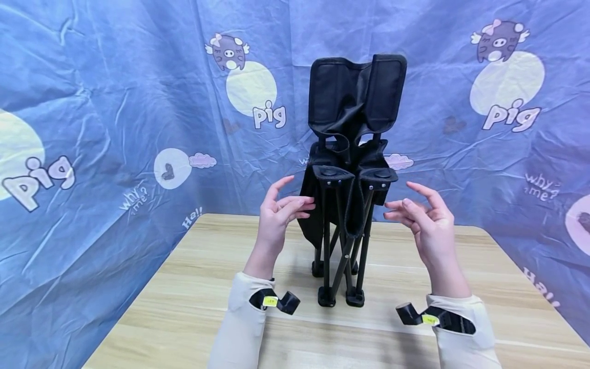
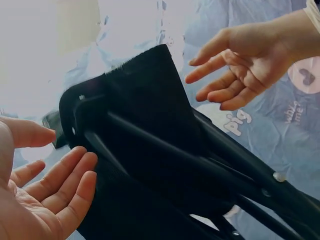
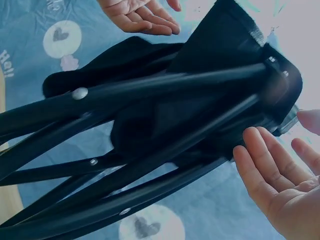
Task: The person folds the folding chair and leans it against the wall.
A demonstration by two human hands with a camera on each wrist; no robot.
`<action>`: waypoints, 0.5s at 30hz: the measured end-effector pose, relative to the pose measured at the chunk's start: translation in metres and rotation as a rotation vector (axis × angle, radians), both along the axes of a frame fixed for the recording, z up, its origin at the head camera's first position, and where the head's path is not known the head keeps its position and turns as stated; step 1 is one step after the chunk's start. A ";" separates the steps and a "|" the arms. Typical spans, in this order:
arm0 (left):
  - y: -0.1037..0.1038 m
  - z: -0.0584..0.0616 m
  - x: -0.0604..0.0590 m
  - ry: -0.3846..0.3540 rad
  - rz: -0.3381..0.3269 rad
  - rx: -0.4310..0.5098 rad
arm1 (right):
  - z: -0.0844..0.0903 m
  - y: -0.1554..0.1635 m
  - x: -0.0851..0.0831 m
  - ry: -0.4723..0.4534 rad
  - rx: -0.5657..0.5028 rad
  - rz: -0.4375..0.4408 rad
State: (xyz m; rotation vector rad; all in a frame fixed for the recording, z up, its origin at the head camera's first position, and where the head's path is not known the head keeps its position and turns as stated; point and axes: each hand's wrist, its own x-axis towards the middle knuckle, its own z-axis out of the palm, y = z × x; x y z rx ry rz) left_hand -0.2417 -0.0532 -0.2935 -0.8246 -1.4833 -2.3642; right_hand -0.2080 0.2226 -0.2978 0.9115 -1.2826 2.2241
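A black folding chair (image 1: 348,215) stands upright on its feet, partly folded, its crossed tube legs close together. Its fabric back rises in two padded panels (image 1: 386,92) with slack cloth between them. Beside the chair's left side is my left hand (image 1: 281,212), fingers extended and slightly bent, fingertips near the dark seat cloth. My right hand (image 1: 428,218) is held off the right side in a similar pose, a gap between its fingertips and the frame. In the left wrist view, rivets show on the seat corner (image 2: 75,110) near the left fingers. Neither hand grips anything.
The chair stands on a light wood-grain table (image 1: 193,307). Behind and to both sides hangs a blue printed cloth (image 1: 138,92) with pig pictures and lettering. Each wrist wears a black strap with a small camera (image 1: 289,302).
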 end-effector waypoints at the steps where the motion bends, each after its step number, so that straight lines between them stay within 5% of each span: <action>1: 0.000 -0.002 -0.001 -0.020 -0.015 0.012 | -0.002 0.000 -0.001 -0.007 0.002 -0.004; 15: -0.014 -0.027 -0.012 -0.226 -0.122 0.184 | -0.030 0.008 -0.009 -0.133 0.097 -0.083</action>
